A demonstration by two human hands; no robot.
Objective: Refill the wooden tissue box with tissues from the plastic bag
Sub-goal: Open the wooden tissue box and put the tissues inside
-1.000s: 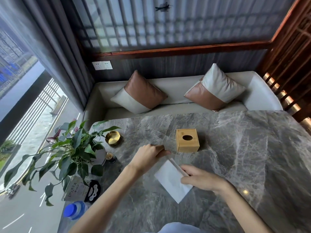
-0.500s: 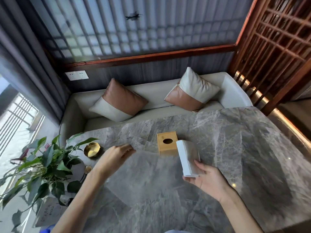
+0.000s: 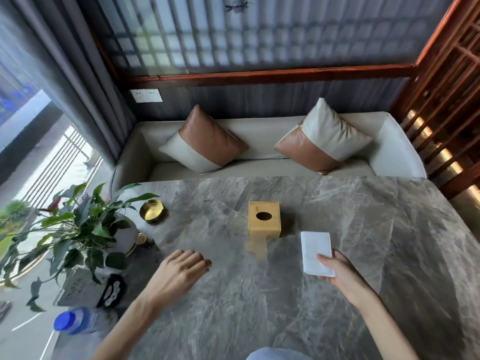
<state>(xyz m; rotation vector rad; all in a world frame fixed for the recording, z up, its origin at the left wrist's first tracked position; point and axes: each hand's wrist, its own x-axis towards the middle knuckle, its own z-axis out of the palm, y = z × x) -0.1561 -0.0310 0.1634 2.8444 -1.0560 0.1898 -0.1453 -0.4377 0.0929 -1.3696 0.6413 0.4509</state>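
The wooden tissue box (image 3: 264, 227) stands upright mid-table, its oval top hole empty. My right hand (image 3: 342, 275) holds a white stack of tissues (image 3: 315, 249) by its near end, just right of the box and slightly nearer to me. My left hand (image 3: 179, 272) hovers palm down over the table, left of and nearer than the box, fingers loosely curled. A clear plastic bag (image 3: 255, 246) shows only as a faint smear in front of the box. Whether the left hand touches or grips it is unclear.
A potted plant (image 3: 78, 229), a brass dish (image 3: 153, 211), a sign card (image 3: 78, 289) and a blue-capped bottle (image 3: 70, 320) crowd the marble table's (image 3: 285, 307) left side. A sofa with two cushions (image 3: 259, 149) lies beyond the far edge.
My right hand carried the tissue stack from in front of me to the right of the box. My left hand drew back toward me from beside the box.
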